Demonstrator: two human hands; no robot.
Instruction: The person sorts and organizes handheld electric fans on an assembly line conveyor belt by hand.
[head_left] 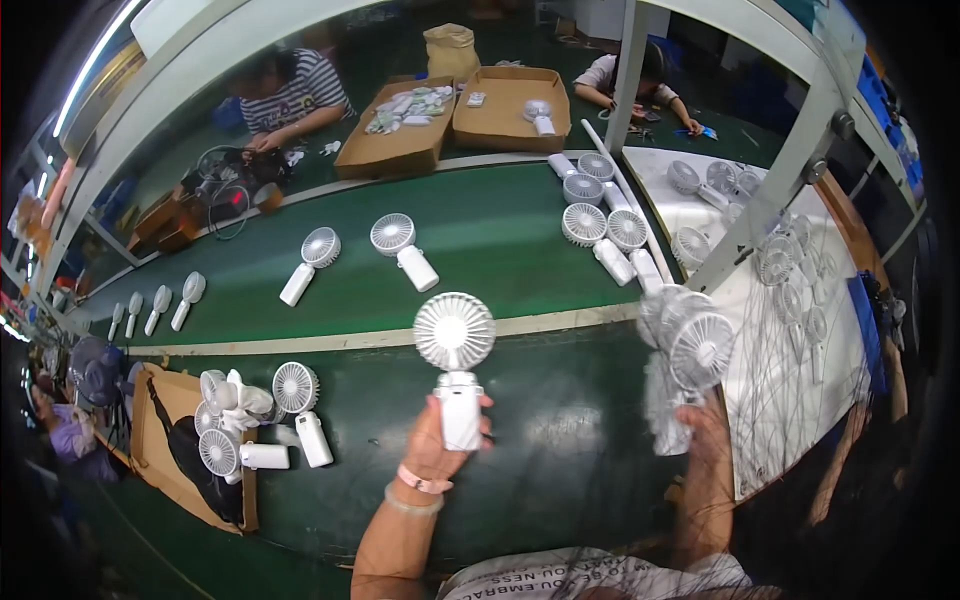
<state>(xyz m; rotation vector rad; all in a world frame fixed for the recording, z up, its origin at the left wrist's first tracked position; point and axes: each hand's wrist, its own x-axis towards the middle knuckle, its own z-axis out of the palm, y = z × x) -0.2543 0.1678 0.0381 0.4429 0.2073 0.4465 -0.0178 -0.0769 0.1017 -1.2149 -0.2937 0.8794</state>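
Observation:
Upright in front of me is a white handheld fan (460, 412), its round grille toward me. My left hand (431, 445) is closed around its handle, with fingertips showing at the right side. To the right, my right hand (709, 425) is closed on another white handheld fan (700, 350) near the white table's edge. That fan is smeared by motion, and a second outline beside it may be blur or another fan; I cannot tell which.
A green conveyor belt (500, 262) crosses ahead with several white fans. A cardboard tray (160, 455) with fans is at left. A white table (780, 430) with several fans is at right. Metal posts (628, 75) frame the bench. Two people work beyond the belt near cardboard boxes (510, 105).

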